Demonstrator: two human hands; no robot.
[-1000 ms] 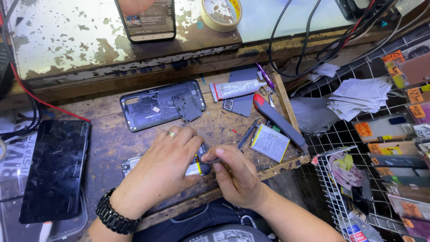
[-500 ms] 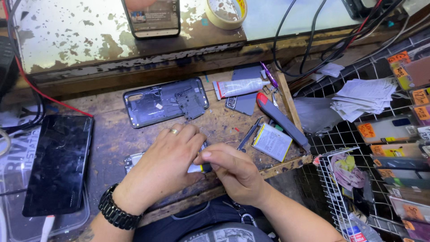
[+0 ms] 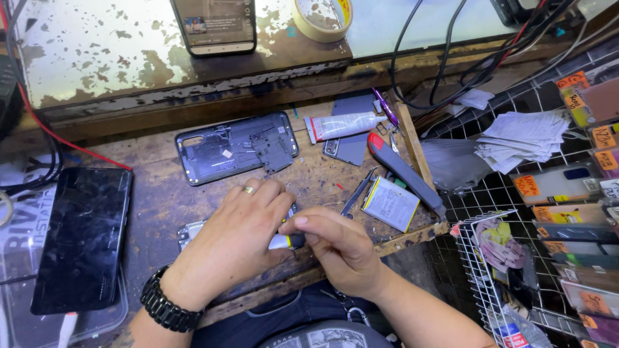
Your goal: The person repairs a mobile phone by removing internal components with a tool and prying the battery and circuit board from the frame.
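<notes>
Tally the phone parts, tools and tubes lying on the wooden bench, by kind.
Phone screens: 1, the black one at the left.
Phone back frames: 1, the grey frame.
Batteries: 1, the flat battery.
Glue tubes: 2, the white tube lying at the back and the small tube between left hand and right hand.
Tweezers: 1.
Knives: 1, red-tipped.
Total: 7.

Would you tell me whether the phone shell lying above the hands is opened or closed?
Opened: the phone shell lies face up with inner frame and loose cover plate exposed.
</notes>
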